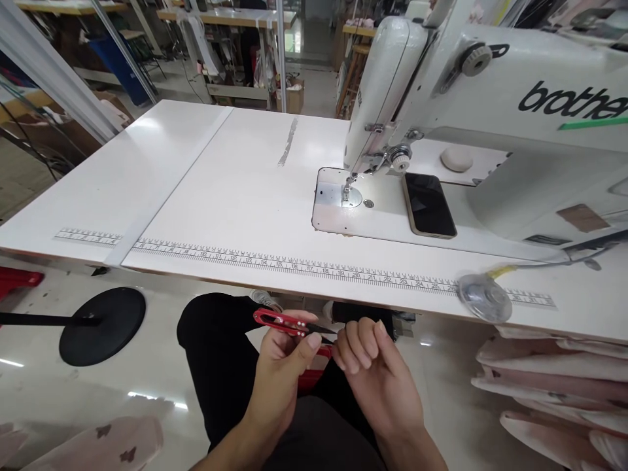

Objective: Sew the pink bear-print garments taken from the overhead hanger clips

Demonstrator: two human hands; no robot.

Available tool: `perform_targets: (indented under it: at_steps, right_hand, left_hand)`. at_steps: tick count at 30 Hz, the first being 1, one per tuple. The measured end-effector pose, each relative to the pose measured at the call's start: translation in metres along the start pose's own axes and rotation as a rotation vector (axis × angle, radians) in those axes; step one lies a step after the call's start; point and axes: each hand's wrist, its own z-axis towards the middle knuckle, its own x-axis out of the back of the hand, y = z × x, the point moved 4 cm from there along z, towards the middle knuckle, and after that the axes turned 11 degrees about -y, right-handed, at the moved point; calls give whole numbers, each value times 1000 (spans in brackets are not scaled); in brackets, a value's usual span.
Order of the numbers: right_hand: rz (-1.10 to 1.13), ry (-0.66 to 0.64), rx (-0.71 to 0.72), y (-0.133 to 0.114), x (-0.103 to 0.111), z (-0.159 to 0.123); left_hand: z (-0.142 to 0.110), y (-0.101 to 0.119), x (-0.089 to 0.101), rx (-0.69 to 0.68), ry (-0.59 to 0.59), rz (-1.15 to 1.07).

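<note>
- Head view: left hand [284, 356] grips red thread snips [284, 322] below the desk [235, 196] edge, over the lap.
- Right hand [366, 356] curled loosely beside the blades, seemingly empty.
- Keep fingertips off the blades.

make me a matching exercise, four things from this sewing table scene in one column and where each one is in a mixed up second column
Things:
1. red thread snips
2. phone
3. clear bobbin
4. black round base

Places:
A. on the floor, left of the person's knees
B. in the left hand, below the table edge
C. on the ruler strip near the table's front edge
D. lying flat on the machine bed, right of the needle

Pairs: 1-B, 2-D, 3-C, 4-A
</note>
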Motion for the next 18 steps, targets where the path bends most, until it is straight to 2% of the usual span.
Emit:
perform_targets:
  at_steps: [3, 5, 18]
  right_hand:
    - [327, -55, -87, 3, -3, 4]
    - [420, -37, -106, 4, -3, 4]
    - [463, -18, -115, 4, -4, 4]
  left_hand:
    - [1, 0, -2, 22, -36, -61]
    - [2, 1, -3, 30, -42, -73]
    - [2, 3, -4, 57, -17, -71]
